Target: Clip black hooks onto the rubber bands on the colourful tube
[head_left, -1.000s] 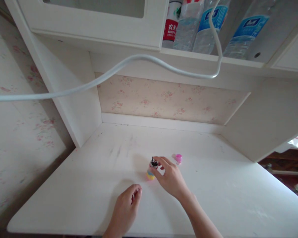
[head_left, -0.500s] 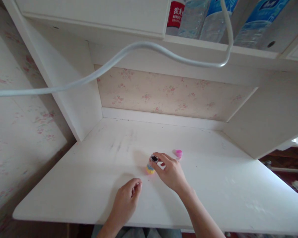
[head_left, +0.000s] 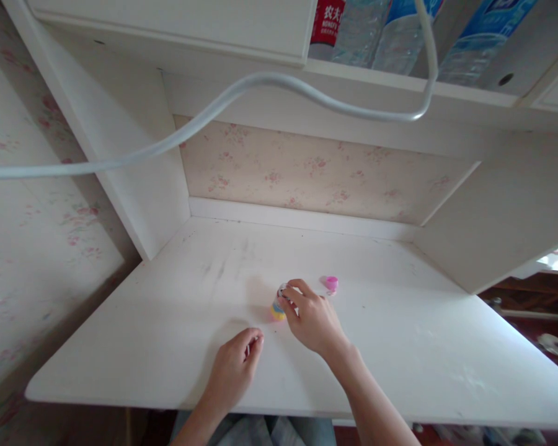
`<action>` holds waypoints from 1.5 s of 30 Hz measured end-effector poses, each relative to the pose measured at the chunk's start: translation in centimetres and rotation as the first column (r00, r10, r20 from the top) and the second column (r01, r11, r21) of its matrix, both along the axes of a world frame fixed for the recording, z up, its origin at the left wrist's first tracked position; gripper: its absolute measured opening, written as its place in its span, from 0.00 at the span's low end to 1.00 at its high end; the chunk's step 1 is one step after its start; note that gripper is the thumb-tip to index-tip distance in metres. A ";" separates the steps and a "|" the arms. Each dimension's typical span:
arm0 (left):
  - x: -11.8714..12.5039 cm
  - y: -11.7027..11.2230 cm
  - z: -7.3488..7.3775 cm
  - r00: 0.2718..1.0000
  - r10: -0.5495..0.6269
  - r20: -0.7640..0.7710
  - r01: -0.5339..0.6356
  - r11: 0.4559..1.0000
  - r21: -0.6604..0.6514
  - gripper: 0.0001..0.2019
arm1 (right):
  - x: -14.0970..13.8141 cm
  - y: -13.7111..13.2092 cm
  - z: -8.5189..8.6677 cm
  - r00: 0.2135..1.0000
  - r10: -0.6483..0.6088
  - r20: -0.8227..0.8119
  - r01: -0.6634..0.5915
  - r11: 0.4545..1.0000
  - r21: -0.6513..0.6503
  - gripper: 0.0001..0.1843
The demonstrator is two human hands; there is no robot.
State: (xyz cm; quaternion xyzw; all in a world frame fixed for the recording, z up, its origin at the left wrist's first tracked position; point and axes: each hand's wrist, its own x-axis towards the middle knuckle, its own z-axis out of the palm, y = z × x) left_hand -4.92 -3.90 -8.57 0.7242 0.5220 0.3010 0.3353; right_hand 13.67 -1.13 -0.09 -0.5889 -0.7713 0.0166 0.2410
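A small toy stack (head_left: pixel 277 306) of coloured rings, yellow at the bottom with blue and pink above, stands on the white desk (head_left: pixel 400 347). My right hand (head_left: pixel 312 319) is closed round its top, fingers pinching the upper piece. My left hand (head_left: pixel 235 370) rests on the desk a little nearer to me and to the left, its fingers curled together with nothing visible in them. A small pink cap-like piece (head_left: pixel 331 284) lies on the desk just beyond my right hand.
A white cable (head_left: pixel 242 93) hangs across the view above the desk. Water bottles (head_left: pixel 390 31) stand on the shelf overhead. White side panels wall the desk at left and right, with floral wallpaper (head_left: pixel 307 173) at the back.
My right hand has closed further over the top of the toy stack, hiding its dark top piece. The camera has tipped down slightly. My left hand has stayed in place.
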 end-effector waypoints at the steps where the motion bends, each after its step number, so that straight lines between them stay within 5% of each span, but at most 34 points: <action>1: 0.0 0.0 0.0 1.000 -0.004 -0.003 0.004 1.000 0.001 0.17 | 0.0 0.0 0.0 1.000 -0.003 -0.004 0.003 1.000 -0.011 0.13; 14: -0.1 0.0 -0.1 1.000 -0.001 -0.026 0.001 1.000 0.022 0.16 | 0.5 -0.2 0.1 0.977 -0.078 -0.197 0.062 0.994 -0.086 0.08; 23: 0.0 0.0 -0.4 0.996 -0.007 -0.089 0.008 1.000 0.013 0.15 | 1.3 -1.1 -0.5 0.925 -0.164 -0.343 0.142 0.986 -0.088 0.25; 27: 1.3 -0.1 0.3 0.985 -0.018 -0.170 0.022 0.999 0.025 0.14 | 4.6 -2.4 -2.9 0.802 -0.313 -0.509 0.290 0.949 -0.127 0.19; 31: 5.2 -0.4 1.5 0.958 -0.074 -0.277 0.091 0.995 0.050 0.11 | 8.5 -3.6 -6.9 0.681 -0.548 -0.486 0.481 0.835 -0.267 0.19; 33: 7.6 -0.3 1.8 0.937 -0.061 -0.345 0.104 0.989 0.105 0.09 | 9.6 -4.1 -8.4 0.712 -0.580 -0.396 0.512 0.814 -0.274 0.18; 38: 12.3 1.1 1.3 0.875 -0.034 -0.482 0.142 0.971 0.190 0.10 | 9.3 -5.1 -9.8 0.836 -0.490 -0.248 0.443 0.868 -0.223 0.16; 45: 13.9 2.3 0.6 0.840 -0.056 -0.540 0.206 0.953 0.223 0.12 | 8.9 -5.2 -9.8 0.895 -0.418 -0.154 0.389 0.902 -0.186 0.14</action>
